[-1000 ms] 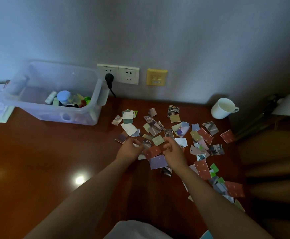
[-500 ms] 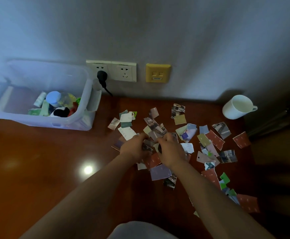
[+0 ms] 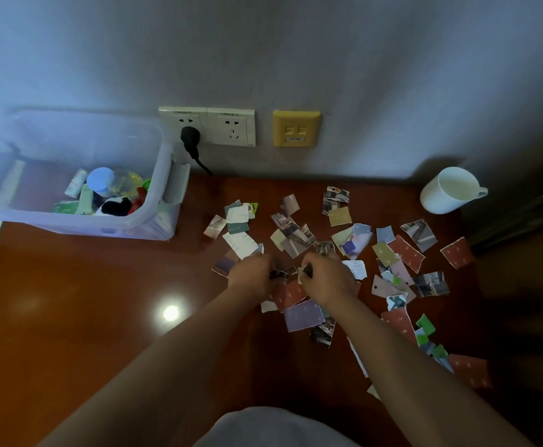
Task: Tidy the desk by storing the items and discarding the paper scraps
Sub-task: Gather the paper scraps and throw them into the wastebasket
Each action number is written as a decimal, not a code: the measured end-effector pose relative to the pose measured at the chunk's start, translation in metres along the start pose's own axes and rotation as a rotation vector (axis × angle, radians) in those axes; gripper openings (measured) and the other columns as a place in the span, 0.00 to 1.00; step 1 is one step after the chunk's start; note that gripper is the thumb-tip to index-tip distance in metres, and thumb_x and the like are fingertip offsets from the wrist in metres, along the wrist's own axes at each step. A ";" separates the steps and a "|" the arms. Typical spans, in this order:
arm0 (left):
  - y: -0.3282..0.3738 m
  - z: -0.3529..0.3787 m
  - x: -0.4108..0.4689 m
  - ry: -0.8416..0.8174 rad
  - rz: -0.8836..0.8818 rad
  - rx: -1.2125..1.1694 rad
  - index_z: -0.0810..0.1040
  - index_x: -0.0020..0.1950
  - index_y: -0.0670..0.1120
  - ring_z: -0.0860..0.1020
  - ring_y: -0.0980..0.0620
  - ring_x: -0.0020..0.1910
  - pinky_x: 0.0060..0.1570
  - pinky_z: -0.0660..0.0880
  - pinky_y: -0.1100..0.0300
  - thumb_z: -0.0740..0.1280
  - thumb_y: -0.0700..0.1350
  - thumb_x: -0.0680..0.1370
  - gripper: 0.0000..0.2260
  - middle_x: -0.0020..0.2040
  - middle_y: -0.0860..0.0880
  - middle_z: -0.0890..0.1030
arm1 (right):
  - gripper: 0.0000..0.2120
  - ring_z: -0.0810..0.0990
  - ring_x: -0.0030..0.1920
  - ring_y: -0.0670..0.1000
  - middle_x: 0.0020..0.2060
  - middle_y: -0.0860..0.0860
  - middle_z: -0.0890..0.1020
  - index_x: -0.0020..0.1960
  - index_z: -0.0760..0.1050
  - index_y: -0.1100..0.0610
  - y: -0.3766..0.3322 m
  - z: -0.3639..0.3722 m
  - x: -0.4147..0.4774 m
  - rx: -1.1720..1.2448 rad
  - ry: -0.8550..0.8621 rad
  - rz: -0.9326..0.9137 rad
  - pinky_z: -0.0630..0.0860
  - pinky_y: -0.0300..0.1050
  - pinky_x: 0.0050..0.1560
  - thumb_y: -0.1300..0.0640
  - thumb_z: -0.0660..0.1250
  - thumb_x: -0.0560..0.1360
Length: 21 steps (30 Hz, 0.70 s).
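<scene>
Paper scraps [image 3: 405, 253] litter the glossy wooden desk [image 3: 70, 317] under wall sockets [image 3: 207, 125]; left hand [image 3: 251, 275] and right hand [image 3: 328, 279] pinch scraps.

Pretty dim overall, with a cool bluish cast on the wall [image 3: 360, 59] and the clear storage bin [image 3: 163, 175]. There's one small hot glare spot on the glossy desk [image 3: 70, 317], left of centre, so the light's overhead. The white mug [image 3: 444, 191] throws a soft shadow on the wall behind it. The paper scraps [image 3: 405, 253] by the desk's right edge sink into black. The left hand [image 3: 251, 275] and right hand [image 3: 328, 279] look smeared, and the wide lens bows the edges.
</scene>
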State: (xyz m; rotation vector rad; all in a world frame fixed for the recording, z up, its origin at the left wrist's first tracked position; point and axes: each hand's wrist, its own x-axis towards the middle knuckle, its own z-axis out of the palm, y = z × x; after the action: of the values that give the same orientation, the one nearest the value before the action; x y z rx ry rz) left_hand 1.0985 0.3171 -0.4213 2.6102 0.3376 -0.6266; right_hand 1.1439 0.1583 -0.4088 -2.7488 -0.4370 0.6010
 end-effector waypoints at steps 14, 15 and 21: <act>-0.013 -0.017 -0.032 -0.086 -0.436 -1.254 0.73 0.53 0.39 0.77 0.47 0.36 0.27 0.75 0.59 0.57 0.36 0.78 0.07 0.43 0.43 0.78 | 0.05 0.84 0.46 0.54 0.44 0.55 0.83 0.42 0.75 0.54 -0.013 -0.003 -0.018 1.110 -0.003 0.454 0.82 0.56 0.51 0.61 0.71 0.72; -0.014 -0.017 -0.034 -0.074 -0.439 -1.218 0.73 0.50 0.39 0.75 0.47 0.34 0.27 0.74 0.59 0.56 0.36 0.77 0.07 0.42 0.43 0.76 | 0.05 0.85 0.46 0.54 0.45 0.55 0.84 0.42 0.74 0.56 -0.015 -0.002 -0.019 1.175 -0.021 0.470 0.82 0.56 0.52 0.62 0.70 0.73; -0.015 0.001 -0.038 -0.087 -0.189 -0.705 0.66 0.45 0.50 0.76 0.50 0.43 0.44 0.75 0.51 0.57 0.44 0.81 0.06 0.43 0.47 0.74 | 0.06 0.77 0.46 0.51 0.47 0.51 0.77 0.51 0.73 0.55 -0.016 -0.001 -0.023 0.784 -0.078 0.305 0.77 0.47 0.47 0.64 0.64 0.76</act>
State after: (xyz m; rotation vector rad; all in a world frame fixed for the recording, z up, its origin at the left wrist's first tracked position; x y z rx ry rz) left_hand 1.0597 0.3248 -0.4096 1.8863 0.6491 -0.5509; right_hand 1.1210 0.1651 -0.3943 -2.0421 0.1888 0.7535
